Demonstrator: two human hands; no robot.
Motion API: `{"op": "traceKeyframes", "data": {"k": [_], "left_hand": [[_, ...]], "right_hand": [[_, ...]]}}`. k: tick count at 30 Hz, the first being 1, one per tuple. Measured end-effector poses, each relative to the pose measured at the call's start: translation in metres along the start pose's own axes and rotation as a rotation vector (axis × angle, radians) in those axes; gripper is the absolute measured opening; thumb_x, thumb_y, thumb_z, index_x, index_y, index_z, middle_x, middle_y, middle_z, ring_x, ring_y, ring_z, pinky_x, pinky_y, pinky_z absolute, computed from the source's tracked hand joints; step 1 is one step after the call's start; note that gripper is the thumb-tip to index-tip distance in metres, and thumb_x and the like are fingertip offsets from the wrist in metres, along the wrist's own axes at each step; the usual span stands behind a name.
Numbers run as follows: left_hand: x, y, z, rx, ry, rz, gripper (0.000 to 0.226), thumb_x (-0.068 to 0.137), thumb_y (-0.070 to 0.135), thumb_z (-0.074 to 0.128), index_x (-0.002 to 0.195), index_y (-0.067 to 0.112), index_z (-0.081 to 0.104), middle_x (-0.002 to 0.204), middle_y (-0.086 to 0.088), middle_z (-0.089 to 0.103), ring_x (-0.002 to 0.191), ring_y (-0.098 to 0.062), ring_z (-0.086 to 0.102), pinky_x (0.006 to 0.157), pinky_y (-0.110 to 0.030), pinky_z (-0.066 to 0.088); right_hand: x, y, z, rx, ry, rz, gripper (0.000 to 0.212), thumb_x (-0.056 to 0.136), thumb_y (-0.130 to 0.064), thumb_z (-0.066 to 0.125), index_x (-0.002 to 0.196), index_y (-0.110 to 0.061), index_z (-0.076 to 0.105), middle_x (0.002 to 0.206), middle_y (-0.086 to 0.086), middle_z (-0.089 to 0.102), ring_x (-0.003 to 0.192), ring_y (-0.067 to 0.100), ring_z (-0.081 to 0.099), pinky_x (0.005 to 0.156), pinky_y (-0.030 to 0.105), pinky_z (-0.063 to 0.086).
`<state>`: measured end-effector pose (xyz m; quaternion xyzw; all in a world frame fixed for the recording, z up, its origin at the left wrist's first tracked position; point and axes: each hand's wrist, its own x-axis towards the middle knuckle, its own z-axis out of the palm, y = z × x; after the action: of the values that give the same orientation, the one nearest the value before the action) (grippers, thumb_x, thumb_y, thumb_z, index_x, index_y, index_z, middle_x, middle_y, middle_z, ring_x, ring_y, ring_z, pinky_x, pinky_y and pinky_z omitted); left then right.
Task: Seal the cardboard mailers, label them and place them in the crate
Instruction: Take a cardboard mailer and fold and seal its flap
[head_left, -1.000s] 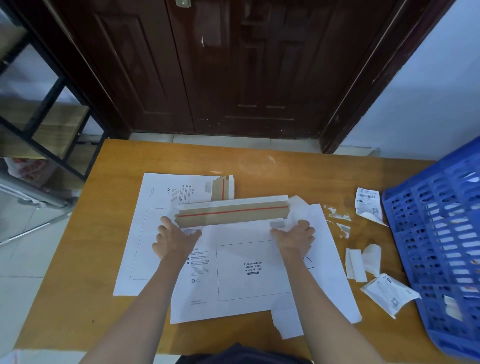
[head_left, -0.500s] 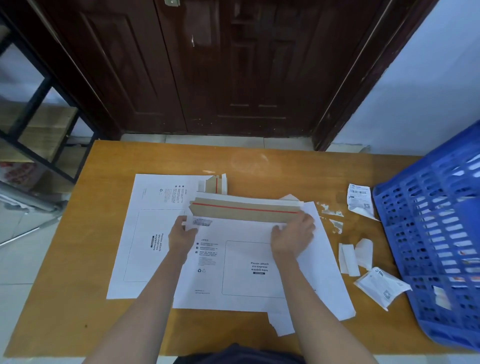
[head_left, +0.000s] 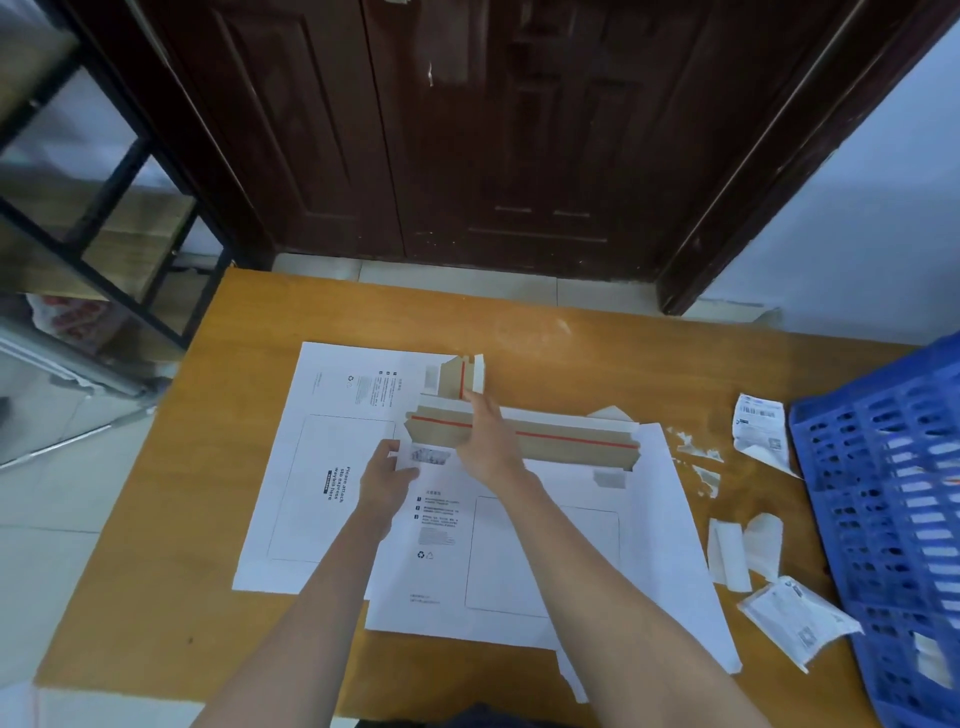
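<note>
White cardboard mailer (head_left: 519, 551), flat on wooden table (head_left: 156, 519), brown flap (head_left: 566, 439) open. Left hand (head_left: 384, 480) pinches its near-left corner; right hand (head_left: 488, 436), fingers extended together, lies across flap's left part.

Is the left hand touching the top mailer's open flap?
Apart. In the head view the left hand grips the top mailer's left edge below the flap; only the right hand lies across it.

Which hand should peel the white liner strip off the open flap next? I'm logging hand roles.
Probably the right hand: it already lies across the flap, fingers reaching its far left end. The left hand holds the mailer's left edge, steadying it.
</note>
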<state>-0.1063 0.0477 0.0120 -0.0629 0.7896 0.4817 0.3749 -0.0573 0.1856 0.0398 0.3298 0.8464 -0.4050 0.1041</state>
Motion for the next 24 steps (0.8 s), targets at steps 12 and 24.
{"op": "traceKeyframes", "data": {"k": [12, 24], "left_hand": [[0.006, 0.007, 0.005, -0.23, 0.105, -0.218, 0.014, 0.091, 0.022, 0.045, 0.089, 0.014, 0.056, 0.089, -0.004, 0.057, 0.081, -0.024, 0.049, 0.071, -0.032, 0.04], [0.013, 0.002, 0.025, 0.248, 0.283, -0.118, 0.023, 0.076, 0.03, 0.077, 0.077, 0.01, 0.064, 0.075, -0.012, 0.069, 0.067, -0.029, 0.063, 0.067, -0.037, 0.054]], "right_hand": [[-0.061, 0.033, 0.045, -0.307, 0.004, -0.233, 0.083, 0.079, 0.003, 0.051, 0.152, -0.014, 0.015, 0.153, 0.002, 0.019, 0.132, 0.023, 0.032, 0.109, 0.03, 0.025], [-0.066, 0.04, 0.047, -0.548, -0.05, -0.199, 0.075, 0.09, -0.015, 0.046, 0.153, -0.02, 0.005, 0.16, -0.007, 0.0, 0.135, 0.026, 0.019, 0.112, 0.036, 0.021]]}}
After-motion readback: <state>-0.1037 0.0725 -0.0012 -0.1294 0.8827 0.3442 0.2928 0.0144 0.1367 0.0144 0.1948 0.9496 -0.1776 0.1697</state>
